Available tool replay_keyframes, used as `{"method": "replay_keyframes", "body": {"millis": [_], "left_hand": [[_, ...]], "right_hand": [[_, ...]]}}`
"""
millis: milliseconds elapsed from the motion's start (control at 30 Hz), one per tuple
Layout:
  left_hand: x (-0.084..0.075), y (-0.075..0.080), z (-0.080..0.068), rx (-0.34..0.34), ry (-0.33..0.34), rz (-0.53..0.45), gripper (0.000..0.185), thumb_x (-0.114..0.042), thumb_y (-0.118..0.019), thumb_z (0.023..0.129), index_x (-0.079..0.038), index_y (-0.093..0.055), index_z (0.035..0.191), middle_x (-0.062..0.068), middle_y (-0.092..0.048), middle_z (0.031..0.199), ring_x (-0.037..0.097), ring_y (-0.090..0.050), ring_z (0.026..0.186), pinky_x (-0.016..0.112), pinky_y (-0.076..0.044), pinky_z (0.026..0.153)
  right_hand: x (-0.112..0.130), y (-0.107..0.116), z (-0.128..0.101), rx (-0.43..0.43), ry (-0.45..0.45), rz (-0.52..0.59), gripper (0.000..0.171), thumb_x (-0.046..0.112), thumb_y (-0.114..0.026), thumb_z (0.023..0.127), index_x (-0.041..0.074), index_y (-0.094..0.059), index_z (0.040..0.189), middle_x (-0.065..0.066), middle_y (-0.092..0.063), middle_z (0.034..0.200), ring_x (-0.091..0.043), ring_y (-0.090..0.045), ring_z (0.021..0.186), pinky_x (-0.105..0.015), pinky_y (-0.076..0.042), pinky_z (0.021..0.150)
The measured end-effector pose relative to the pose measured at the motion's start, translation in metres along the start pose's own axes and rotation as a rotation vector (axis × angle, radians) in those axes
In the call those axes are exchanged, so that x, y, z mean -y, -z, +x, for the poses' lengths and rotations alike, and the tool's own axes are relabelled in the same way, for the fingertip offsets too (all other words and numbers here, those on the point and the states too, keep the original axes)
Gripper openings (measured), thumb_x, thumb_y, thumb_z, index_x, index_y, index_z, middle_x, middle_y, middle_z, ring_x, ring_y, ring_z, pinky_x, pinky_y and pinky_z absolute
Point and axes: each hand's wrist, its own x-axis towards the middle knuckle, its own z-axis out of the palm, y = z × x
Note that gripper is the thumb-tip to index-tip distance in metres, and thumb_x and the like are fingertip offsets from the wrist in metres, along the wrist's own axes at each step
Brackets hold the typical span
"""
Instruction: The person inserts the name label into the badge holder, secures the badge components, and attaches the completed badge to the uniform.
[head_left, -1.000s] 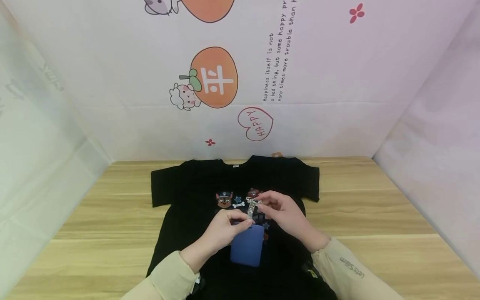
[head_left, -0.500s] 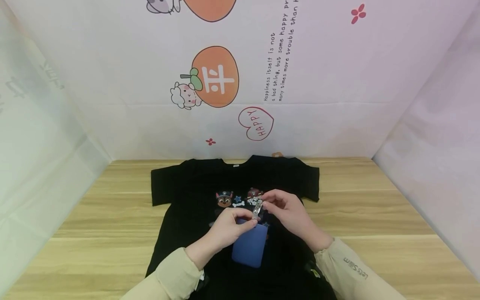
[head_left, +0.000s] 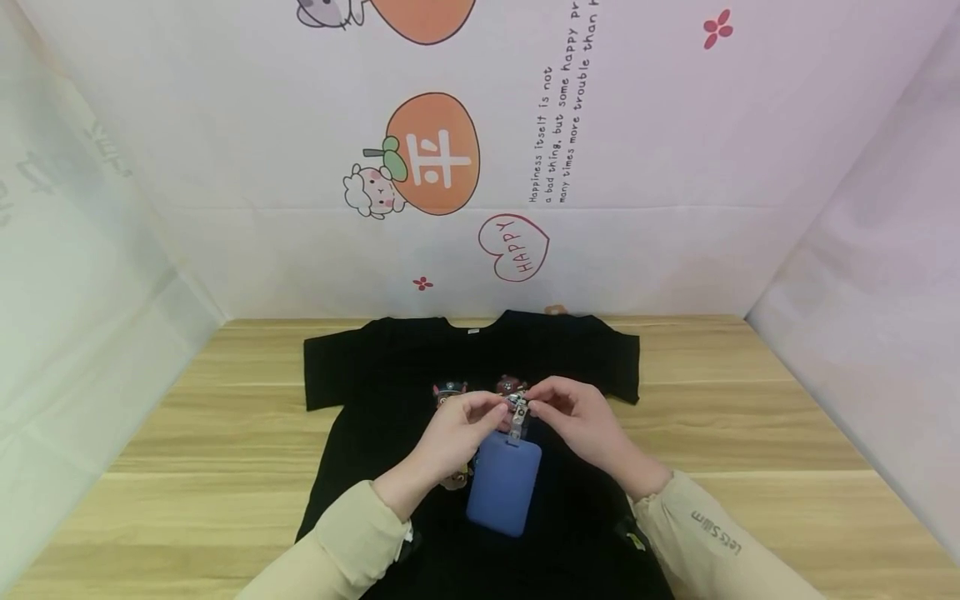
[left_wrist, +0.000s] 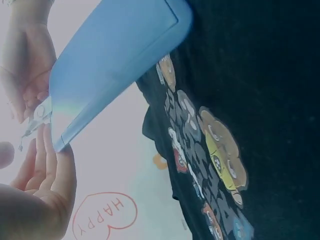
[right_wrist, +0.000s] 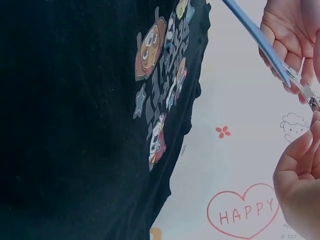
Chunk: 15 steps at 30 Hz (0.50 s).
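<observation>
A blue badge holder (head_left: 504, 487) hangs by a clear strap with a metal clip (head_left: 517, 411) over the front of a black T-shirt (head_left: 405, 358). My left hand (head_left: 450, 429) has its thumb and index finger at the clip's left side, with other fingers behind the strap. From the right, my right hand (head_left: 588, 425) pinches the clip's upper part between thumb and index finger. In the left wrist view, the holder (left_wrist: 120, 55) slants across the top, its strap end near the left fingers (left_wrist: 47, 160). The right wrist view shows the holder (right_wrist: 260, 37) edge-on.
The T-shirt lies spread on a wooden table (head_left: 750, 433), its printed cartoon dogs partly covered by the hands. A white printed cloth (head_left: 637, 150) stands behind the table, and pale cloth (head_left: 90, 267) hangs on both sides.
My left hand has shifted up from the strap's lower end to the metal clip. The badge holder has moved slightly right and tilted. My right hand stays at the clip, a little farther right.
</observation>
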Motion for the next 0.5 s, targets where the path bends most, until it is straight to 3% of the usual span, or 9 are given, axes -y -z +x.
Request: {"method": "replay_keyframes", "body": {"millis": [500], "left_hand": [[-0.0041, -0.0095, 0.0102, -0.002, -0.071, -0.069, 0.023, -0.013, -0.052, 0.097, 0.004, -0.066, 0.104, 0.018, -0.069, 0.096, 0.023, -0.068, 0.09, 0.025, -0.055, 0.082]], "right_hand": [[0.0047, 0.01, 0.0005, 0.008, -0.007, -0.109, 0.007, 0.003, -0.063, 0.089, 0.005, -0.069, 0.092, -0.007, -0.069, 0.089, -0.008, -0.055, 0.07, -0.021, -0.051, 0.064]]}}
